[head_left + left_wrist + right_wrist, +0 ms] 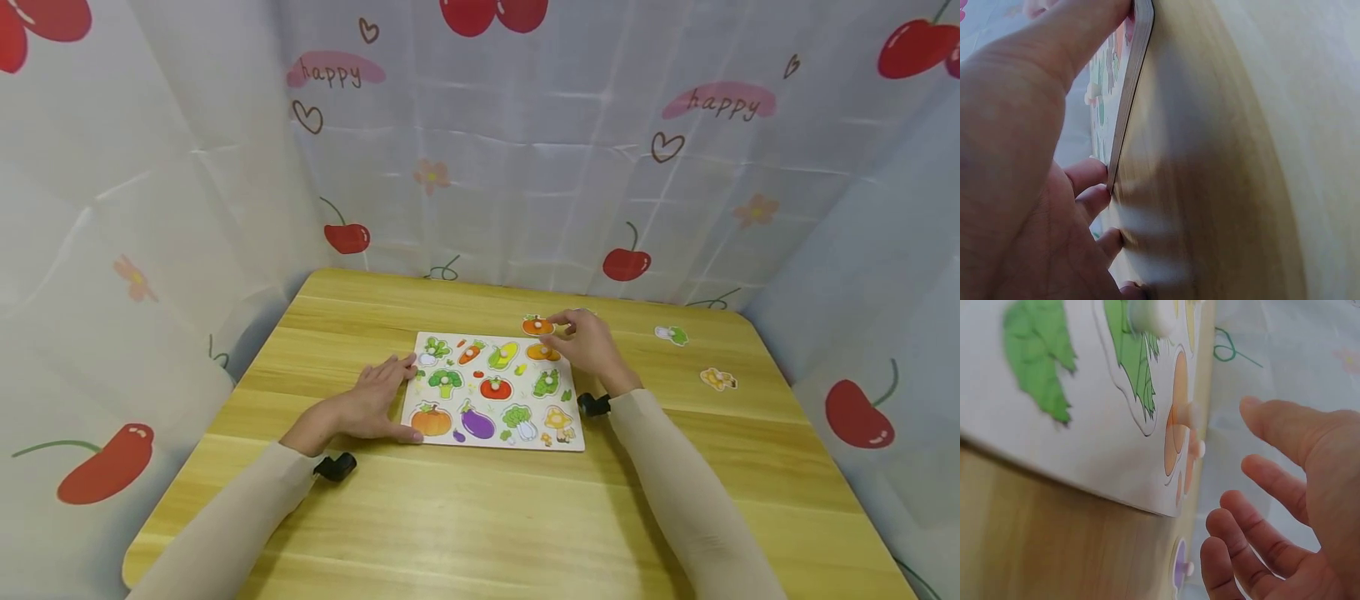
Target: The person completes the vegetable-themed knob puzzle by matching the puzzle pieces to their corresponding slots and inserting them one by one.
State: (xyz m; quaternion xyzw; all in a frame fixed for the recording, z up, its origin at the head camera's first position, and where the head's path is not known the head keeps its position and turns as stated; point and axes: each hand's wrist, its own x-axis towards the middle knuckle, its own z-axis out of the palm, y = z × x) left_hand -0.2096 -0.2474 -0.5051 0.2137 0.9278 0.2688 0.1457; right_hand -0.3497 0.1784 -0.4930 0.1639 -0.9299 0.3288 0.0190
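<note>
A white wooden vegetable puzzle board (pixel 461 400) lies flat on the table. My left hand (pixel 371 400) is spread at its left side, the thumb at the front corner and fingers against the left edge. My right hand (pixel 592 343) hovers over the far right corner, fingers apart and slightly bent; the right wrist view shows nothing between them. Below those fingertips sits an orange knobbed piece (pixel 543 352) on the board. Just behind the board lies a pumpkin piece (pixel 537 326). Beyond the right hand is a purple knobbed piece (pixel 1179 569), mostly hidden in the head view.
To the right, a leafy green vegetable piece (pixel 671 335) and a yellow mushroom piece (pixel 718 379) lie on the wooden table (pixel 480 525). Knobbed corn (pixel 502 356), broccoli (pixel 446 382) and tomato (pixel 496 387) pieces sit on the board. A cherry-print curtain (pixel 517 208) surrounds the table.
</note>
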